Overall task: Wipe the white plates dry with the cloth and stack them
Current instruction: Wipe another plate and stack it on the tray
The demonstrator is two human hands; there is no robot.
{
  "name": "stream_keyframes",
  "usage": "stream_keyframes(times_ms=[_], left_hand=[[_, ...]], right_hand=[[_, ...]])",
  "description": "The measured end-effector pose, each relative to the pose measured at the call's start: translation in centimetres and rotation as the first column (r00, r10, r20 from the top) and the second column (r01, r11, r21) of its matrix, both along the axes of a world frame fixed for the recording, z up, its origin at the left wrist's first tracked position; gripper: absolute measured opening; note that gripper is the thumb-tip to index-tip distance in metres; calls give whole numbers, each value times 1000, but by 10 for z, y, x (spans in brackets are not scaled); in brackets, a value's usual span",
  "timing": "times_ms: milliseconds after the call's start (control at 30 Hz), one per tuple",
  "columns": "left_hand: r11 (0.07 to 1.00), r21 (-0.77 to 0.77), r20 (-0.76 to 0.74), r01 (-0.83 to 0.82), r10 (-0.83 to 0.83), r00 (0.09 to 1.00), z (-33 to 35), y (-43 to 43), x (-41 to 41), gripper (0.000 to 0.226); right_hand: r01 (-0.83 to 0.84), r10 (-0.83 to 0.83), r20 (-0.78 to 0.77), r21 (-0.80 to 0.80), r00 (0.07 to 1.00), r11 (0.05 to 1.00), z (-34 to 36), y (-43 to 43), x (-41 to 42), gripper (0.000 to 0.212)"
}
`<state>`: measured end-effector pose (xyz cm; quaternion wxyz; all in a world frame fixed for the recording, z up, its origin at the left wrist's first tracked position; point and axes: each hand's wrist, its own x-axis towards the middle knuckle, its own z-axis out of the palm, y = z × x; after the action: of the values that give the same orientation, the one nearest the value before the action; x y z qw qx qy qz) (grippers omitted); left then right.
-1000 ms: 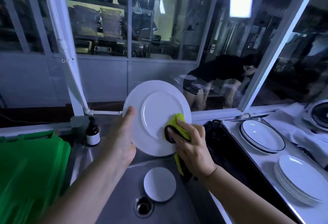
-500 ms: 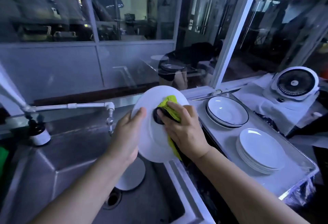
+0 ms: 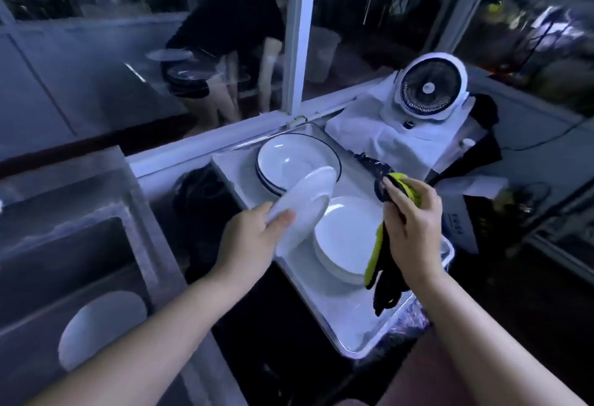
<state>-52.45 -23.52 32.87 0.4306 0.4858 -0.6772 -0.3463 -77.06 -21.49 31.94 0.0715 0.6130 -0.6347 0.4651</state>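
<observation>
**Step in hand: stacking.** I held the plate in my left hand, thumb on the upper face and fingers beneath the rim. The plate was tilted, its far edge over the blue-rimmed dishes and its lower edge just beside the stack of white plates on the tray. My right hand gripped the cloth clear of the plate, and the cloth's tail hung across the stack's right edge.

**Procedure, as I judged it:**
1. Level the plate and centre it over the stack.
2. Move the cloth tail aside so it is not trapped.
3. Lower the plate rim to rim, and release only once it is seated.

**Change from half a second earlier:** The cloth had been pressed to the plate's face above the sink edge. It was now off the plate, and the plate had travelled right, over the tray, and lay flatter. Another plate remained in the sink.
</observation>
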Motion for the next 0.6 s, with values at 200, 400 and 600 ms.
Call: stream_keyframes(times_ms=[200, 400, 600], left_hand=[[885, -354, 468, 303, -113, 876, -22, -30, -80, 34], [627, -520, 717, 580, -48, 696, -62, -53, -129, 43], [465, -524, 801, 714, -16, 598, -89, -58, -143, 34]], right_hand=[[125, -128, 98, 36, 987, 992, -20, 4, -79, 34], [197, -209, 156, 89, 965, 976, -36, 12, -115, 33], [228, -244, 168, 112, 955, 967, -45, 18, -130, 32]])
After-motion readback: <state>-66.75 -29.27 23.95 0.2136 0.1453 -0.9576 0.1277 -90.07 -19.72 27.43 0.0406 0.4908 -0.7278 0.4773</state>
